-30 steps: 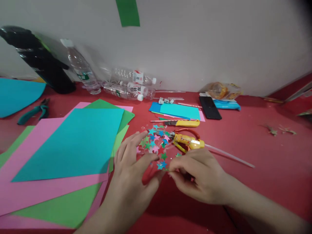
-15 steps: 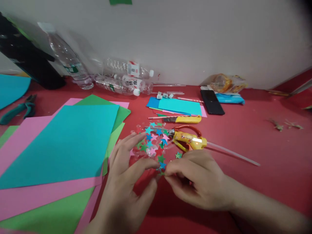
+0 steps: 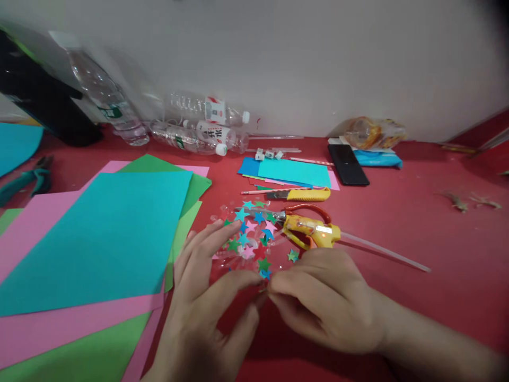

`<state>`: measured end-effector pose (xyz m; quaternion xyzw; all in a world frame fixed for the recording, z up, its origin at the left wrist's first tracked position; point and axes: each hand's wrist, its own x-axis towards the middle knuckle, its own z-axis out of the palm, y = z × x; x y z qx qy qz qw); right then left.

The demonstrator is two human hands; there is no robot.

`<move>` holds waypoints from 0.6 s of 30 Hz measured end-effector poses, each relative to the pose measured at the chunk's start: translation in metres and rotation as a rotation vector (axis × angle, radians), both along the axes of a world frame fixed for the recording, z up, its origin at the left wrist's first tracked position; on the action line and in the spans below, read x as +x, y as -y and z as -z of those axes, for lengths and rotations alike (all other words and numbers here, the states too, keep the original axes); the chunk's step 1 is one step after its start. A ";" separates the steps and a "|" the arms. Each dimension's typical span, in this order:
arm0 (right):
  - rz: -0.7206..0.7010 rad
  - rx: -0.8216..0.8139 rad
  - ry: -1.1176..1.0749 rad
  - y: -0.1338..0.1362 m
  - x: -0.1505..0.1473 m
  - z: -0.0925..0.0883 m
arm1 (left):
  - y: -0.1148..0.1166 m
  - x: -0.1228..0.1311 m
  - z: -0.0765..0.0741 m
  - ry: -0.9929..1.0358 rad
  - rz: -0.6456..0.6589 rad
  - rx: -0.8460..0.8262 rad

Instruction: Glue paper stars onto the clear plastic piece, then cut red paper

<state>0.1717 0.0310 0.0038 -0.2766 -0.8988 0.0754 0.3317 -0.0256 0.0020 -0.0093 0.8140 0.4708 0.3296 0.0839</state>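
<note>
Small paper stars [image 3: 248, 251] in blue, green, pink and red cover a clear plastic piece [image 3: 227, 261] on the red table. My left hand [image 3: 207, 286] curves around its near left side, long fingers resting on it and thumb and forefinger close together at its near end. My right hand [image 3: 322, 297] is pinched at that same end, beside a blue star [image 3: 265, 274]. What its fingertips hold is hidden. A small green star [image 3: 293, 255] lies just beyond the right knuckles. Behind that hand is a yellow glue gun [image 3: 314, 229] with a clear glue stick [image 3: 385, 252], next to red-handled scissors [image 3: 312, 208].
Coloured paper sheets [image 3: 99, 239] spread over the left side, near teal-handled pliers [image 3: 32, 178]. Plastic bottles [image 3: 186, 139] lie along the wall. A yellow cutter knife [image 3: 308, 194], paper strips [image 3: 294, 172], a black phone [image 3: 348, 165] and a blue packet [image 3: 377, 158] sit farther back.
My hands stay at the near end of the star-covered plastic. The left thumb and forefinger have drawn slightly nearer the right fingertips. The view has shifted a little.
</note>
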 end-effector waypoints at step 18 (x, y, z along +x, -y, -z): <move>0.069 -0.057 -0.007 0.002 -0.004 0.005 | 0.001 0.007 -0.001 0.083 -0.028 -0.021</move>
